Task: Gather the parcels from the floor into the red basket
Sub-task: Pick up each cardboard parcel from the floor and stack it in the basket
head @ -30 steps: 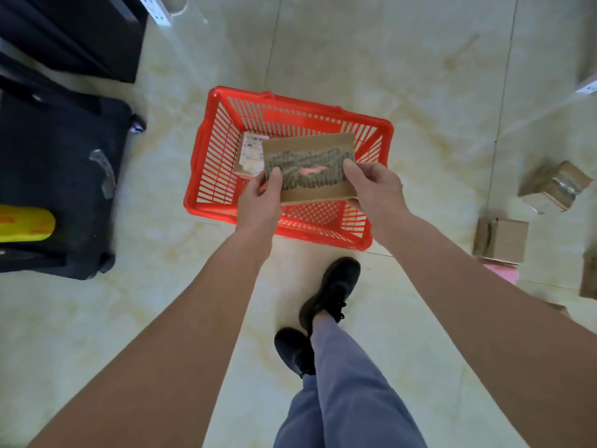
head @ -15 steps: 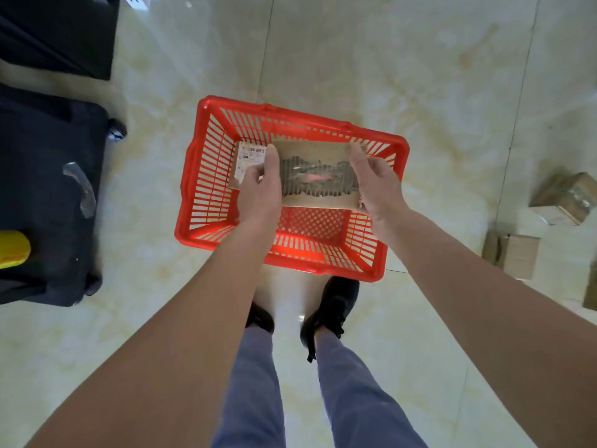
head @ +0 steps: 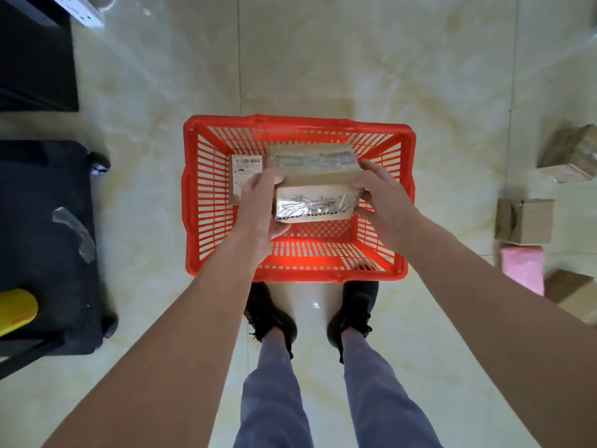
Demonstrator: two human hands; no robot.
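A red slatted basket [head: 407, 202] stands on the tiled floor just in front of my feet. Over its middle I hold a brown cardboard parcel [head: 315, 176] wrapped in clear tape. My left hand [head: 258, 208] grips its left end and my right hand [head: 381, 198] grips its right end. A smaller parcel with a white label [head: 245, 171] lies inside the basket at the left, partly hidden by my left hand. More parcels lie on the floor at the right: a taped box [head: 571, 155], a plain box [head: 525, 221], a pink one [head: 523, 270] and another box [head: 573, 294].
A black wheeled case [head: 48, 240] with a yellow object [head: 16, 310] on it stands at the left. Dark furniture [head: 35, 59] fills the upper left corner. My two black shoes [head: 271, 315] stand right behind the basket.
I have stepped up to the basket, both feet now behind it. The parcel has tilted and come lower over the basket's middle, still gripped by both hands.
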